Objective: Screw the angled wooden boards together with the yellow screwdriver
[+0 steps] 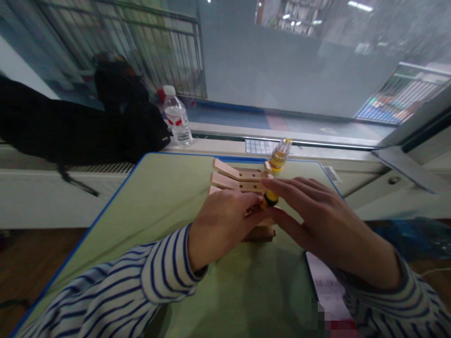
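A screwdriver (270, 198) with a yellow and black handle stands over a wooden piece (246, 174) built of pale slats with screw holes. The handle's end faces me and its tip is hidden. My left hand (225, 218) lies over the near slats, thumb and forefinger pinched at the lower part of the screwdriver. From the right, my right hand (317, 211) has its thumb and forefinger around the handle, the other fingers stretched out. Below my hands shows a darker wooden block (260, 234), part of the same piece.
Behind the slats stands a small clear bottle (281, 155) with yellow contents. A water bottle (177, 117) and a black bag (130, 117) are by the window sill. A phone (326, 281) lies under my right wrist on the green table (155, 197), which has a blue edge.
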